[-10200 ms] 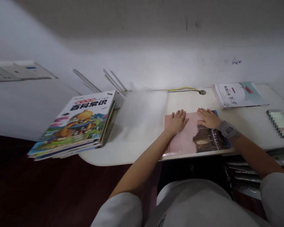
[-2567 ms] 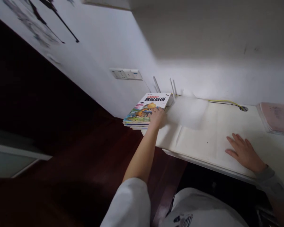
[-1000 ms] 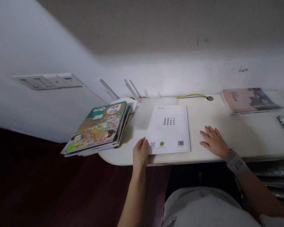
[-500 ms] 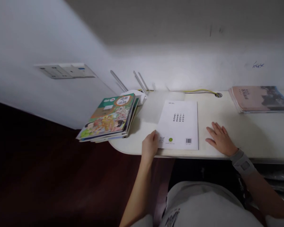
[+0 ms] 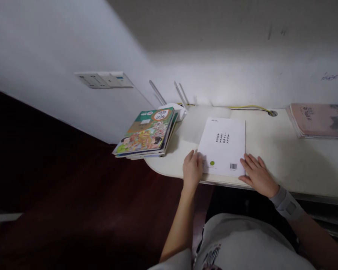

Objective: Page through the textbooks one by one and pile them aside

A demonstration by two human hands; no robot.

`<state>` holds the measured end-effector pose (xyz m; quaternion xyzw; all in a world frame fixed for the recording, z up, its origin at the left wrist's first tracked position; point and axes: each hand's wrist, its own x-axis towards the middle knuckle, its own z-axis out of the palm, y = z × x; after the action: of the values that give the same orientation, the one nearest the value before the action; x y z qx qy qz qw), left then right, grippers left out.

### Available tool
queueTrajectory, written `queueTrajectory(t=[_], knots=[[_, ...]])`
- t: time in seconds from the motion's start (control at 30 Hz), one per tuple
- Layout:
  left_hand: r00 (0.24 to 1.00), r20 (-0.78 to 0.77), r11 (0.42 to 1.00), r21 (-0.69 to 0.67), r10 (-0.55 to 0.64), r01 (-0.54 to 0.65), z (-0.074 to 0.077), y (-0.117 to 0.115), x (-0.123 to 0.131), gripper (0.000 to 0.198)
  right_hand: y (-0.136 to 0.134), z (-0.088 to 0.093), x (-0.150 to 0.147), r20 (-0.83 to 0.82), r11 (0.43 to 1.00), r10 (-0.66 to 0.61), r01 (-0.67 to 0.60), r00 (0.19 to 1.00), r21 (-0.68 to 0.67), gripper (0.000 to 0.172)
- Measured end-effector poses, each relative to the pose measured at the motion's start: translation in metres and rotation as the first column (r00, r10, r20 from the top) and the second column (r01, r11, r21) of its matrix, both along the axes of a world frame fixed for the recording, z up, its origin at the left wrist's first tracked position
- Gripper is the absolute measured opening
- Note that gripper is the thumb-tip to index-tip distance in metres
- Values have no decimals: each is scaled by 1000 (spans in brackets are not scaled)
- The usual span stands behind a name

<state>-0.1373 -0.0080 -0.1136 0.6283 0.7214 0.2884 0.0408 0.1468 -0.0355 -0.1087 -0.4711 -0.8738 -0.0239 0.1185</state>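
A white-backed book (image 5: pixel 222 148) with a few columns of black characters, a green dot and a barcode lies flat near the desk's front edge. My left hand (image 5: pixel 192 168) rests against its lower left edge, fingers pointing forward and thumb beside the cover, not wrapped round it. At the lower right edge is my right hand (image 5: pixel 257 176), open, fingers spread, with the fingertips touching the book's side. A grey band with a square face circles my right wrist. To the left, a stack of books (image 5: pixel 146 131) with a colourful green-topped cover overhangs the desk's rounded end.
Behind the stack stands a white router (image 5: pixel 176 108) with upright antennas. A yellow and black cable (image 5: pixel 250 107) runs along the wall to a hole in the white desk (image 5: pixel 276 153). Books with a pinkish cover (image 5: pixel 317 120) lie at the right. A socket panel (image 5: pixel 104 80) is on the left wall.
My right hand has moved left to the book's right edge. My left hand has loosened and now lies along the left edge. The view has turned left.
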Motion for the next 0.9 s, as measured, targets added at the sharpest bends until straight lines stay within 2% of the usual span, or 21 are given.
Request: queueTrajectory(t=[0.23,0.4,0.57,0.67,0.8,0.9], knots=[[1000,-20,999,-44,-10,10,1,1,0,35,-1,0,-1,-30,1000,3,-3,1000,6,57],[999,37,999,-27,-30,31,4,1,1,34,-1,1,0,-29,1000,-1,2,1000,15,58],[997,-52,990,-119,63,-69,11,3,8,37,-1,0,1,-27,1000,1,-1,1000,9,59],[997,-51,985,-161,60,-68,14,4,11,35,-1,0,1,-35,1000,0,0,999,13,59],[995,71,994,-94,67,-61,19,3,9,31,-1,2,0,-37,1000,-1,1,999,0,58],[943,333,999,26,12,-23,30,-2,11,35,-1,4,0,-37,1000,-6,5,999,-5,58]])
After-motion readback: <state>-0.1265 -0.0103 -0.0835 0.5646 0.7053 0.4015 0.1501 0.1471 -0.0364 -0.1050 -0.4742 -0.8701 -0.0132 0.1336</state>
